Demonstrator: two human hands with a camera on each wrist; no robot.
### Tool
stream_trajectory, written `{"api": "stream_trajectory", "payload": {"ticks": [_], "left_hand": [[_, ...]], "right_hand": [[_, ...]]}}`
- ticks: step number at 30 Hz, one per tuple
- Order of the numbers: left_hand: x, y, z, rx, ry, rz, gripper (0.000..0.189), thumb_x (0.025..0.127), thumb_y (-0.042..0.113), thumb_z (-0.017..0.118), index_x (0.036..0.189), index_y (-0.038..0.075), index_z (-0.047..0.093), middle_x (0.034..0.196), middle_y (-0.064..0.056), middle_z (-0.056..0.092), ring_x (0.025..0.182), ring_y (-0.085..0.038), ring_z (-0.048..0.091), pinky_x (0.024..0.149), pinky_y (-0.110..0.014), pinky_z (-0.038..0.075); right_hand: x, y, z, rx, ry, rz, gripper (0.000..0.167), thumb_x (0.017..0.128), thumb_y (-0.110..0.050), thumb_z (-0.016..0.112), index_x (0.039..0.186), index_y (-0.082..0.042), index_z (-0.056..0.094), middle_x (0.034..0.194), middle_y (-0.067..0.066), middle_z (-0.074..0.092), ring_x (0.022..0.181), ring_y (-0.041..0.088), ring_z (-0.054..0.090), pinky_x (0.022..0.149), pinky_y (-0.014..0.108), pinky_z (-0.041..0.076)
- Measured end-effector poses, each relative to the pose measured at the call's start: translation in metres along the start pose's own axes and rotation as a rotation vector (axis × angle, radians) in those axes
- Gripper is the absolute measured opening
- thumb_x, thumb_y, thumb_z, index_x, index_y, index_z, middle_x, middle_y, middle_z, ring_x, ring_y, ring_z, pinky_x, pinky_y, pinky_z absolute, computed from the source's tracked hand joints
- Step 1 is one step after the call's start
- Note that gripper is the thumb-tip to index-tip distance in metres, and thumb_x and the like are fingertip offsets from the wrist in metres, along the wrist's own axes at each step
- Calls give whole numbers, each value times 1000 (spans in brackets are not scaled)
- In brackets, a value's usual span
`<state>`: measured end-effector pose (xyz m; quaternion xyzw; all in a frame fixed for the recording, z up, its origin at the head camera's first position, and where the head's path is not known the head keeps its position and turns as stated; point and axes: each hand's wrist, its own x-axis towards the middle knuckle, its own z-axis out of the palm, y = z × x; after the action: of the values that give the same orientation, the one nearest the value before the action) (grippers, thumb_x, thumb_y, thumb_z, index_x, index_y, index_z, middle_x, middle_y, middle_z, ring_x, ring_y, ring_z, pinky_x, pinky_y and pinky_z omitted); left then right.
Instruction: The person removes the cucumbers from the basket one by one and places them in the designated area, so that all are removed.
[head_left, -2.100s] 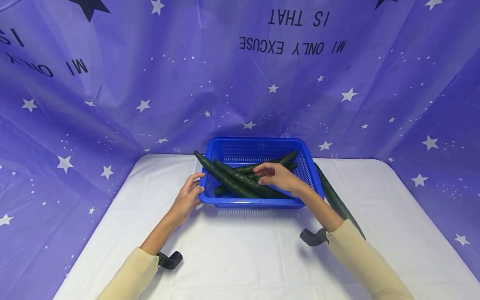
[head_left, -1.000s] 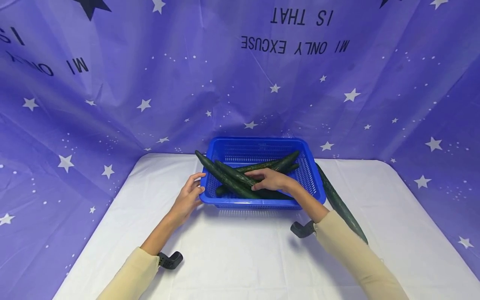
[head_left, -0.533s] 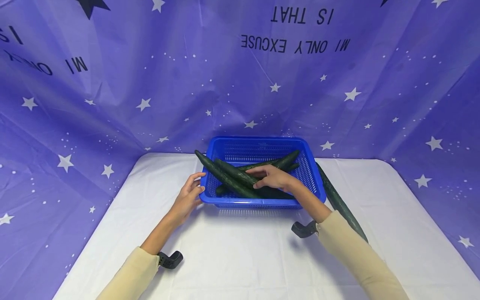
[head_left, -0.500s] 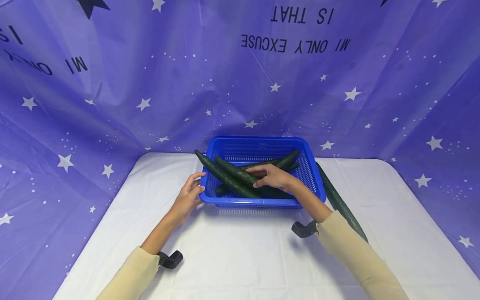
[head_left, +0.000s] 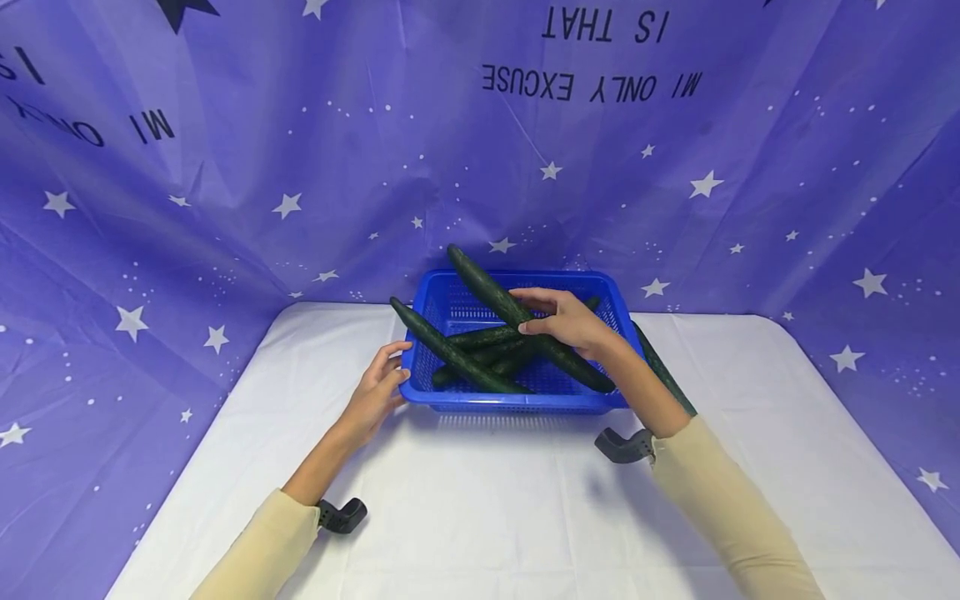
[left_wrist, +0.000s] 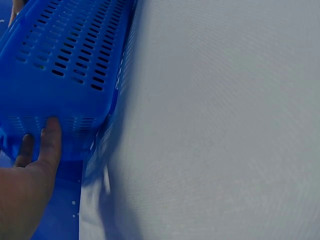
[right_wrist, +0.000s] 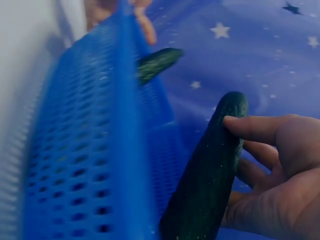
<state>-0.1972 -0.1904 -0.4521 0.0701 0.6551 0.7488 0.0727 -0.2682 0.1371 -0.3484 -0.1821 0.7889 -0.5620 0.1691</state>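
In the head view my right hand [head_left: 566, 321] grips a long dark green cucumber [head_left: 483, 287] around its middle, thumb on the near side. This cucumber slants over the blue plastic basket [head_left: 517, 400], its far end rising above the back rim and its near end low by the right front corner. In the right wrist view the thumb presses on the cucumber [right_wrist: 205, 180] and the other fingers lie behind it. My left hand [head_left: 371, 400] rests its thumb and fingertips against the basket's left end; in the left wrist view, extended fingers [left_wrist: 50, 142] touch the outer wall.
Inside the basket lie several more cucumbers, one [head_left: 450, 350] leaning out over the left rim. Another cucumber [head_left: 663, 371] lies on the white-covered table [head_left: 480, 500] to the right, partly behind my right forearm. A purple star-printed curtain [head_left: 360, 150] hangs behind.
My right hand has reached into the basket, taken hold of a cucumber and raised it, moving up and to the right. My left hand stays at the basket's left end.
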Motion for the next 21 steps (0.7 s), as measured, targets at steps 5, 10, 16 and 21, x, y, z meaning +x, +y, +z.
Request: {"api": "stream_trajectory", "payload": {"ticks": [5,10,16,21], "left_hand": [[0,0,0,-7,1,0,51,99,6,43,149,9,32,145,-23,39,116,-35,52,86,-37,56],[1,1,1,-2,-7,0,52,99,6,43,149,9,31,145,-23,38,116,-35,53,87,-36,55],[0,1,1,-1,-11,5,52,99,6,43,149,9,31,144,-24,38,117,-37,52,87,-37,55],[1,1,0,4,-3,-5,52,99,6,43,149,9,32,144,-23,39,115,-35,54,87,-36,56]], "right_hand": [[-11,-21,-17,14,99,-8,61,93,-6,69,150,-15,47,154,10,40,144,26,30,115,52,27],[-26,-35,-36,33,169,-46,62,94,-7,67,151,-14,44,155,11,38,144,26,30,114,51,28],[-50,-41,-55,36,221,-63,61,96,-10,66,152,-15,43,154,11,39,144,26,29,113,51,30],[-70,-38,-69,64,240,-50,60,96,-12,67,152,-16,43,150,11,44,135,24,42,99,35,48]]}}
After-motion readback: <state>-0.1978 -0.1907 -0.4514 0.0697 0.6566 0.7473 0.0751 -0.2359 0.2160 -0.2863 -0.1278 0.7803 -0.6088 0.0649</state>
